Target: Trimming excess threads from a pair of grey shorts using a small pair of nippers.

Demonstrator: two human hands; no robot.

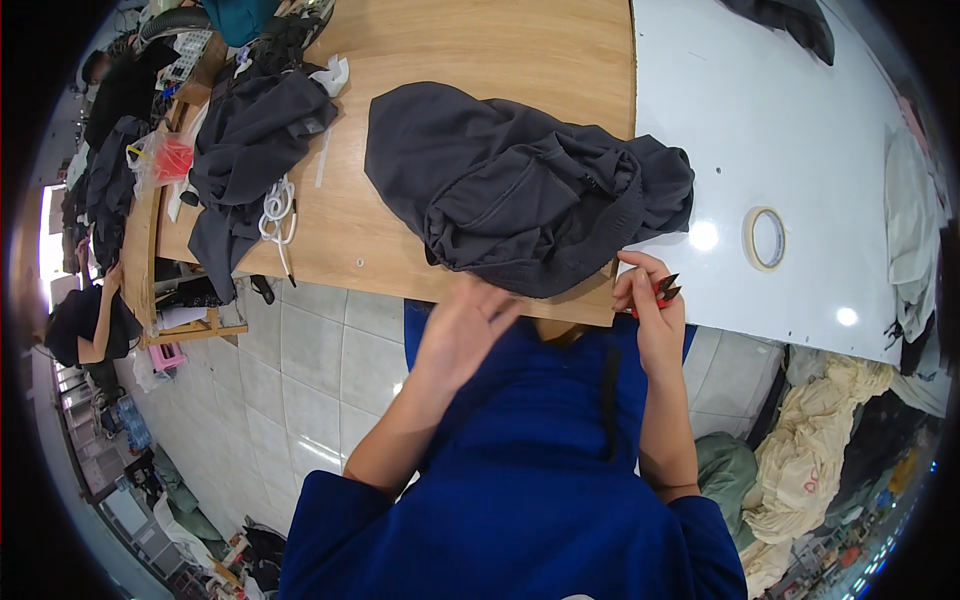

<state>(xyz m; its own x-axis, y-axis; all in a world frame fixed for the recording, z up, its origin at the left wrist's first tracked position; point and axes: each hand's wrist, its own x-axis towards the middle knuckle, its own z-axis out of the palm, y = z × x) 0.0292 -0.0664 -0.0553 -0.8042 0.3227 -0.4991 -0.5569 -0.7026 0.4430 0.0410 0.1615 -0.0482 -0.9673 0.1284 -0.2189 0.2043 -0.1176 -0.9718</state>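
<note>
Wooden table (450, 45) under garment (500, 190); left fingers (478, 297) blurred, spread; right fingers (642, 263) curl round half-hidden snips (665, 291)

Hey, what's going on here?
A dark grey garment lies bunched, mostly on the wooden tabletop, before a person in blue. Their right hand holds small red snips beside it. The left hand, open and blurred, is at its near edge; whether it touches is unclear. To the right lies a tape roll.
</note>
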